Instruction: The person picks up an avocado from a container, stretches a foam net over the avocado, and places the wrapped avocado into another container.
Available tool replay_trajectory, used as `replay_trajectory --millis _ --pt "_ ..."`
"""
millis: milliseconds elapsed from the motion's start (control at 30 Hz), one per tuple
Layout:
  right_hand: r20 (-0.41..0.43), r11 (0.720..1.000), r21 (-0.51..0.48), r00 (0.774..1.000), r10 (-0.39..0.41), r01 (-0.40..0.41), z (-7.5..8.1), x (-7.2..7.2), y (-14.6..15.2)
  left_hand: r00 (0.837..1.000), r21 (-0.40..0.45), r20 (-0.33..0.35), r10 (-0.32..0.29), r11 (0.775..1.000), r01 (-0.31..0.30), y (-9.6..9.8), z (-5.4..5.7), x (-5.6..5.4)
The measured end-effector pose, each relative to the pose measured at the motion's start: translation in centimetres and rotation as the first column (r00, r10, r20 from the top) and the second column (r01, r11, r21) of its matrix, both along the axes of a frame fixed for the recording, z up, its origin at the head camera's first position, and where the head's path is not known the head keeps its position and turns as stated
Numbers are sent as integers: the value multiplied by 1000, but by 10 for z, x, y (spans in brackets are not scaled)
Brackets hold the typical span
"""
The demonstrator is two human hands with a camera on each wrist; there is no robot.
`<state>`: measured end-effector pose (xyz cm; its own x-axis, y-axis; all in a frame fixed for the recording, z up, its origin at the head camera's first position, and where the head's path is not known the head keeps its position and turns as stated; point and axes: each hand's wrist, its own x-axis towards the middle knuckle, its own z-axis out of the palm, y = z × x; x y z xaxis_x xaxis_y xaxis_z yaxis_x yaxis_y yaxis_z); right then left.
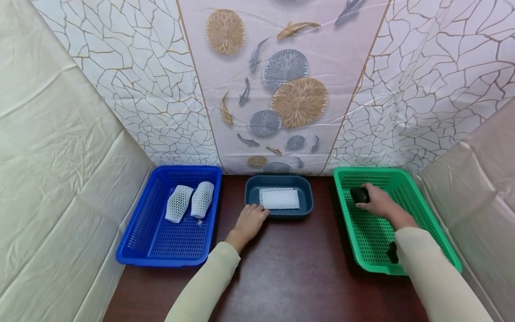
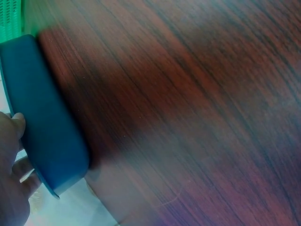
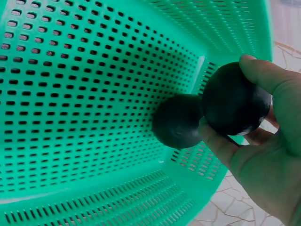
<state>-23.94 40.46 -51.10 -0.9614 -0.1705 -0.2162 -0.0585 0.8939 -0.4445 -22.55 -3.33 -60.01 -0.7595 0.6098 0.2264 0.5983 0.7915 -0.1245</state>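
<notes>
My left hand (image 1: 250, 222) holds the near left rim of a small dark blue-grey tray (image 1: 278, 178). In the left wrist view its thumb lies over the outer wall of the tray (image 2: 44, 103) and other fingers show at the rim. A flattened white foam net sleeve (image 1: 279, 198) lies in the tray. Inside the green basket (image 1: 351, 232), my right hand (image 1: 380, 201) grips a dark, rounded, smooth fruit-like object (image 3: 233, 100) between thumb and fingers. Another dark rounded object (image 3: 175, 123) appears behind it. A dark thing (image 1: 392, 252) lies partly hidden by my right sleeve.
A blue basket (image 1: 165, 261) stands at the left with two puffed white foam net sleeves (image 1: 179, 203) in it; their contents are hidden. The dark red-brown table (image 1: 289, 268) runs between the baskets. Patterned cloth (image 1: 257, 147) hangs behind, and pale padded walls close both sides.
</notes>
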Motion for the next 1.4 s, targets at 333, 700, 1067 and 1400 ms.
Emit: replay_trajectory --millis 333,700,1067,1400 --pt "-3 998 45 999 34 -34 20 2 -8 1000 5 18 0 1000 0 -1 -3 -2" --pt "-54 993 57 993 105 -102 51 15 -41 1000 -10 20 0 1000 0 0 -3 -4" --pt "-80 986 64 984 157 -152 63 23 -78 1000 -22 27 3 1000 -3 1 0 -3" --pt "-88 983 56 980 177 -172 53 36 -113 999 -21 42 10 1000 -9 1 2 -2"
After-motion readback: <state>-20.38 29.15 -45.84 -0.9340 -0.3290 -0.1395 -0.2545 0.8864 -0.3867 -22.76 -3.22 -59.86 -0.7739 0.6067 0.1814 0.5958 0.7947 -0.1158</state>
